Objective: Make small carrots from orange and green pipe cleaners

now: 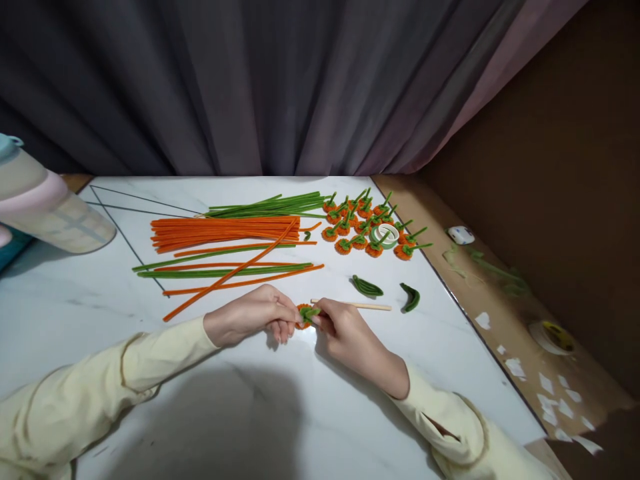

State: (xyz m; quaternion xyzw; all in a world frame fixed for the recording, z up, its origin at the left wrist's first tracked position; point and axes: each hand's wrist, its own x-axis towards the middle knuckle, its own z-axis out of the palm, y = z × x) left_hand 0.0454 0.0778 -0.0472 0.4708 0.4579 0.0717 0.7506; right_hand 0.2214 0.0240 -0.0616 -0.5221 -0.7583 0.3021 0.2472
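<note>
Between my hands is a small orange pipe-cleaner pumpkin (303, 325) with a green top. My left hand (257, 315) pinches its left side, fingers closed. From the right, my right hand (345, 327) grips the green pipe-cleaner stem (309, 313) between thumb and finger. A thin wooden stick (373, 307) lies on the table just behind my right hand. Beyond the left hand, loose orange and green pipe cleaners (225, 272) lie crosswise. Two dark green bent pieces, a leaf-like loop (367, 287) and a curved one (411, 297), rest to the right.
A bundle of orange pipe cleaners (225, 233) and green ones (270, 205) lie at the back. Several finished pumpkins (343, 247) cluster at back right, with tape rolls (386, 233) among them. A large tumbler (55, 207) stands left. Paper scraps (547, 383) litter the brown surface at right.
</note>
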